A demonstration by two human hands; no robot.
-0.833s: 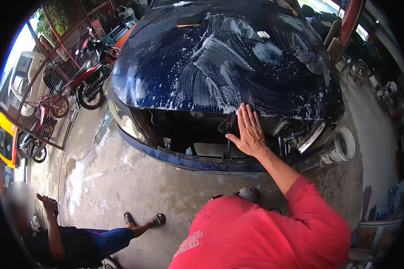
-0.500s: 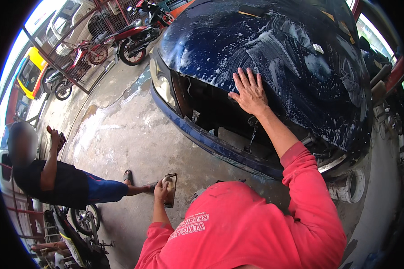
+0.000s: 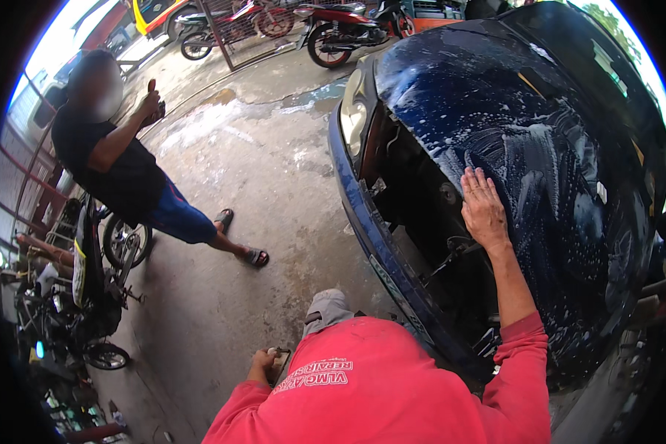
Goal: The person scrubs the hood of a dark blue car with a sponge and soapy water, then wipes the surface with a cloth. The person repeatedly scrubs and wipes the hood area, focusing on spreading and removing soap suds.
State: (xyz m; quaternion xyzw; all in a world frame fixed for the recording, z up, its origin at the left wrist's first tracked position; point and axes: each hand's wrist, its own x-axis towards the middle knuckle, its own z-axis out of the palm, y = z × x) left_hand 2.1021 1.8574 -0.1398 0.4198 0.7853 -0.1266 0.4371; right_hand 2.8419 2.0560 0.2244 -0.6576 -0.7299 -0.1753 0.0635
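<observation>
Since the earlier frame, the left hand (image 3: 262, 363) has drawn in close beside the red shirt (image 3: 385, 392), its fingers curled round a flat tool (image 3: 280, 360) that shows only in part, just to that hand's right. The right hand (image 3: 485, 213) lies flat, fingers straight and nearly together, at the front edge of the dark blue hood (image 3: 451, 96), with white foam streaks (image 3: 534, 152) to its right and the dark front cavity (image 3: 420, 194) to its left.
</observation>
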